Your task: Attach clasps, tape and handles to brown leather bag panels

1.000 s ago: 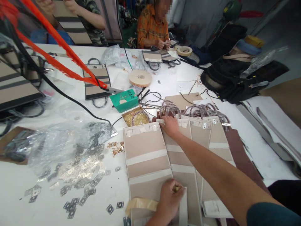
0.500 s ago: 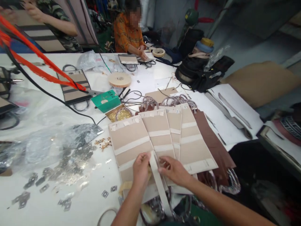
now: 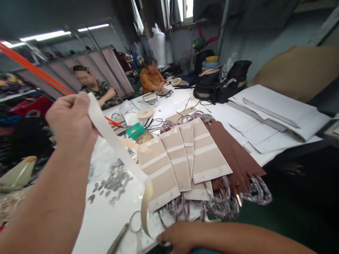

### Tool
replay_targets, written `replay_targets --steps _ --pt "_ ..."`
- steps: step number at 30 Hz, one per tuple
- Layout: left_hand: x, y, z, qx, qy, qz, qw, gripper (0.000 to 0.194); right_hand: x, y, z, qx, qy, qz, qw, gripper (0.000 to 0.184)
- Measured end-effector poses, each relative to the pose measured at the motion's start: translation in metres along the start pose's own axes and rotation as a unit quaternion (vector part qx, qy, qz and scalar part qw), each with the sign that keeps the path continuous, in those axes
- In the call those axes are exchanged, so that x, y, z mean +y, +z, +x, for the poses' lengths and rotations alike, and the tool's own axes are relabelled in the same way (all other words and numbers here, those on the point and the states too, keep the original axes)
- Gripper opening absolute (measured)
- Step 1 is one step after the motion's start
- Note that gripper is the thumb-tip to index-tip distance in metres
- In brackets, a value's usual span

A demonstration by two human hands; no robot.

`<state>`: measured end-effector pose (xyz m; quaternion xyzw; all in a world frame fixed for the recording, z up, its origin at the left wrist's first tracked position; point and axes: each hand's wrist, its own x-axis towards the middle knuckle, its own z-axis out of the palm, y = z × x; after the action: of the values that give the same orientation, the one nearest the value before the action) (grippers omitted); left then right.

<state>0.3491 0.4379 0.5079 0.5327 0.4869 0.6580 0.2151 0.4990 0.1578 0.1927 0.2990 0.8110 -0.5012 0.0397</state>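
My left hand [image 3: 70,118] is raised at the upper left, pinched shut on a long pale strip [image 3: 113,144]. The strip runs down from it to the near end of the beige bag panels [image 3: 161,173], where its loose tail curls over the table edge. These panels lie fanned out and overlapping on the white table [image 3: 106,222]. My right hand [image 3: 177,237] rests low at the table's near edge, just below the panels and beside a pair of scissors [image 3: 134,223]. Its fingers are turned under and hidden.
Brown leather pieces [image 3: 233,155] and wrapped chain handles [image 3: 254,192] lie right of the panels. Left of them are several small metal plates [image 3: 113,181]; behind are a green box [image 3: 135,130] and a tape roll [image 3: 145,113]. White sheets [image 3: 272,116], black bags [image 3: 219,84]. Two people [image 3: 150,79] work at the far side.
My left hand has pulled the pale strip up and to the left, off the front panel. My right hand dropped to the near table edge. The view tilted up.
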Motion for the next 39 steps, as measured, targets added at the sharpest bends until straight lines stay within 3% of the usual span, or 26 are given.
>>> replay_targets --steps 2,4,6,8,10,12,16,20,24,28,32,34,37,39 --pt "0.021 0.011 -0.032 -0.025 0.087 0.040 0.995 0.034 0.006 -0.009 -0.026 0.112 0.046 0.009 0.993 0.065" --pt "0.021 0.016 -0.073 -0.133 0.061 0.127 0.981 0.032 0.017 -0.029 -0.056 0.242 0.087 0.058 0.965 0.042" --pt "0.006 0.019 -0.111 -0.206 0.033 0.180 0.961 0.029 0.023 -0.057 -0.084 0.371 0.098 0.127 0.915 0.029" --pt "-0.016 0.023 -0.144 -0.248 0.023 0.175 0.953 0.027 0.020 -0.090 -0.106 0.482 0.078 0.182 0.853 0.029" --pt "-0.040 0.029 -0.170 -0.291 -0.014 0.147 0.945 0.026 0.009 -0.122 -0.115 0.560 0.048 0.199 0.803 0.034" --pt "-0.062 0.037 -0.189 -0.332 -0.088 0.099 0.934 0.026 -0.003 -0.146 -0.112 0.600 0.025 0.189 0.777 0.037" --pt "-0.095 0.049 -0.215 -0.364 -0.194 0.002 0.911 0.031 -0.004 -0.168 -0.086 0.618 0.013 0.168 0.768 0.037" --pt "-0.113 0.045 -0.230 -0.387 -0.249 -0.028 0.887 0.035 0.015 -0.163 -0.071 0.597 0.043 0.206 0.774 0.027" --pt "-0.119 0.036 -0.245 -0.416 -0.303 -0.054 0.856 0.043 0.029 -0.158 -0.078 0.555 0.065 0.279 0.781 0.017" --pt "-0.129 0.033 -0.256 -0.389 -0.284 -0.018 0.876 0.064 0.038 -0.161 -0.087 0.550 0.072 0.313 0.771 0.015" --pt "-0.142 0.040 -0.257 -0.412 -0.164 0.060 0.894 0.036 0.045 -0.167 -0.091 0.560 0.080 0.318 0.761 0.020" --pt "-0.143 0.048 -0.254 -0.418 -0.135 0.043 0.897 0.035 0.051 -0.171 -0.090 0.554 0.081 0.340 0.756 0.021" --pt "-0.139 0.066 -0.250 -0.418 -0.193 -0.033 0.887 0.049 0.061 -0.177 -0.086 0.549 0.085 0.366 0.747 0.023" --pt "-0.138 0.079 -0.248 -0.424 -0.229 -0.051 0.875 0.047 0.068 -0.183 -0.083 0.555 0.094 0.364 0.742 0.024"
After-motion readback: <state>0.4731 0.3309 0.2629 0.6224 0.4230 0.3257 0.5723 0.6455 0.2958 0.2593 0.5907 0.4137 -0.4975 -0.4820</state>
